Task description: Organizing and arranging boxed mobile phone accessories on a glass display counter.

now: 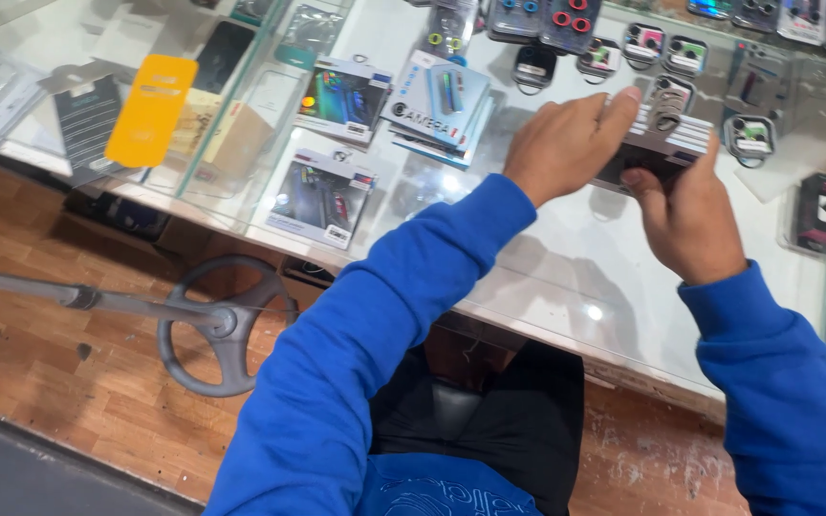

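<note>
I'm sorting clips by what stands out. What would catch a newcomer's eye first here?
Bright blue sleeves fill the foreground. At upper right, the left hand and right hand grip a stack of small packaged items over a glass counter. At upper left, a yellow phone case glows under the glass.

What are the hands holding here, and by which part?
Both hands grip a stack of small flat packages above the glass counter: left hand on its left end and top, right hand under its near edge.
</note>
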